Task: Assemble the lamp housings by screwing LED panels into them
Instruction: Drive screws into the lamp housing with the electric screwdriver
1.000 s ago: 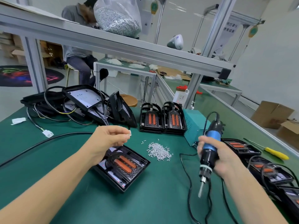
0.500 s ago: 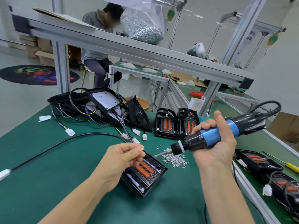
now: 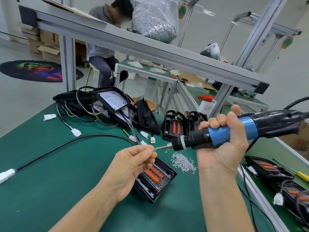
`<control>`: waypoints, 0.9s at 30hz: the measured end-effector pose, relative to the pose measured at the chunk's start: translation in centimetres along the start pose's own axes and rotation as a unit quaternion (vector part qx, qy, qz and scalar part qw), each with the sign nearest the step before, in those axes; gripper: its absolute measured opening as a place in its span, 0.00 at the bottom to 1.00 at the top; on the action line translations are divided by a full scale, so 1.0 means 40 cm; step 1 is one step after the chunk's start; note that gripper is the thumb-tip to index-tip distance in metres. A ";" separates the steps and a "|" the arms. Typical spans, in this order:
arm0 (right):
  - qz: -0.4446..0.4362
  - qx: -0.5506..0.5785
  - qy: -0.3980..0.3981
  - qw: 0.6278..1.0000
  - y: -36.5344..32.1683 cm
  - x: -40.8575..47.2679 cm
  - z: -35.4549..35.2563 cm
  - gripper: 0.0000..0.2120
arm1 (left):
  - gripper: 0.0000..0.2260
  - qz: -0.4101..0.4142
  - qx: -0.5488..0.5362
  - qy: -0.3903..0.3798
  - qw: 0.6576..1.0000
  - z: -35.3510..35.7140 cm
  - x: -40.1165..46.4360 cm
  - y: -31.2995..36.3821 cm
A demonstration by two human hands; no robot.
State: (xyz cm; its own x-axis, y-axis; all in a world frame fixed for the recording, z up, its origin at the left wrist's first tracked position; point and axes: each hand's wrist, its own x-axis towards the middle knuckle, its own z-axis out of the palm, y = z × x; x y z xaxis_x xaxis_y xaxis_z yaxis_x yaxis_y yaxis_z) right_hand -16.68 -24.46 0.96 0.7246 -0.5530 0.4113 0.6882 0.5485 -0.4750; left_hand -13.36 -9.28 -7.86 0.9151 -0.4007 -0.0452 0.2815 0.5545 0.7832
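Left hand pinches a tiny screw against the bit tip of the electric screwdriver, which the right hand grips around its blue barrel. The driver lies nearly level, bit pointing left. Directly beneath the left hand sits the lamp housing on the green table, long axis running diagonally; loose screws are heaped just right of it.
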 end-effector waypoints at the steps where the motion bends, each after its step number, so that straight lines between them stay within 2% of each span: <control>1: 0.000 0.000 -0.001 1.000 0.001 -0.001 0.001 0.09 | 0.05 0.001 0.001 0.000 1.000 0.001 0.000 0.000; 15: 0.000 -0.009 0.006 1.000 0.001 -0.008 0.004 0.11 | 0.06 -0.008 -0.033 -0.007 0.999 0.004 -0.005 -0.011; 22: -0.039 -0.009 0.035 0.999 0.016 -0.012 0.005 0.13 | 0.05 0.063 -0.018 0.049 0.997 0.022 0.002 -0.030; 27: -0.039 0.009 0.052 0.998 0.030 -0.013 -0.009 0.13 | 0.06 0.082 -0.007 0.061 0.995 0.016 0.015 -0.028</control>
State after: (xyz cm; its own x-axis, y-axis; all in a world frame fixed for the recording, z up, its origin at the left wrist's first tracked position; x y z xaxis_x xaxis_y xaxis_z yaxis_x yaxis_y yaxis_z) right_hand -16.27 -23.74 -0.10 0.6617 -0.6560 0.3631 0.7435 0.5114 -0.4310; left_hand -13.31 -10.62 -8.37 0.9771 -0.2126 0.0065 0.1288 0.6158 0.7773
